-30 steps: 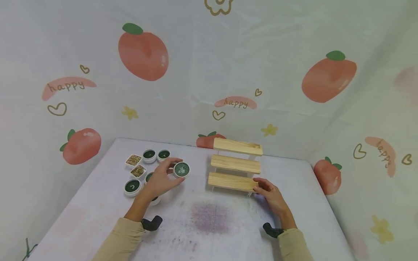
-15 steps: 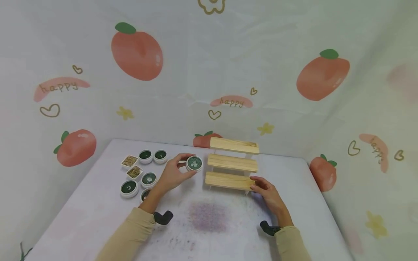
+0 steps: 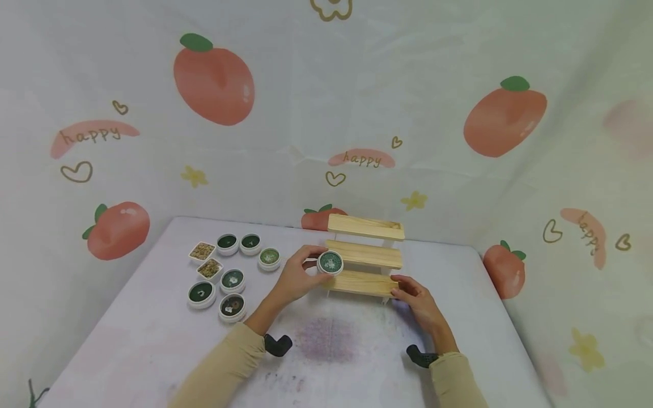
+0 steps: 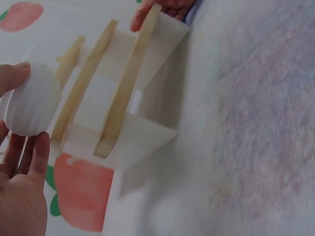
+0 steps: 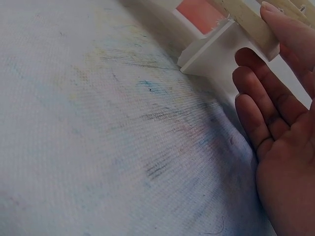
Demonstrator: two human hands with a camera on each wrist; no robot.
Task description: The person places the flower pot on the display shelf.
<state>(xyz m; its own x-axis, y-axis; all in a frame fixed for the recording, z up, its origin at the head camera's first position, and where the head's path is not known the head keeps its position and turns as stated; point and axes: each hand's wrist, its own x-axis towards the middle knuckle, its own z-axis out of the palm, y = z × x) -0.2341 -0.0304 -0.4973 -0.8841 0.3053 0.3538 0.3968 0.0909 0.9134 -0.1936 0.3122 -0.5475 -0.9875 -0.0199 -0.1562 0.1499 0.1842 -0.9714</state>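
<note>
My left hand (image 3: pixel 301 276) grips a small white round pot (image 3: pixel 330 262) with a speckled green top, fingers and thumb on opposite sides. In the head view the pot overlaps the left ends of the lower and middle boards of a three-tier wooden shelf stand (image 3: pixel 364 255). The left wrist view shows the pot's ribbed white side (image 4: pixel 37 103), held beside the boards. At the lowest board's right end, my right hand (image 3: pixel 420 303) pinches the wood between thumb and fingers. In the right wrist view its other fingers (image 5: pixel 256 88) lie bent near the white side support (image 5: pixel 211 51).
Several round white pots with green tops stand at the left, among them a lighter green one (image 3: pixel 269 258) and one with a brown spot (image 3: pixel 232 306). Two square white dishes (image 3: pixel 202 251) hold a grainy filling. A fruit-print cloth (image 3: pixel 285 187) hangs behind the table.
My left hand has carried the pot rightward from the group of pots to the stand's left end, uncovering the pots behind it. My right hand stays on the lowest board.
</note>
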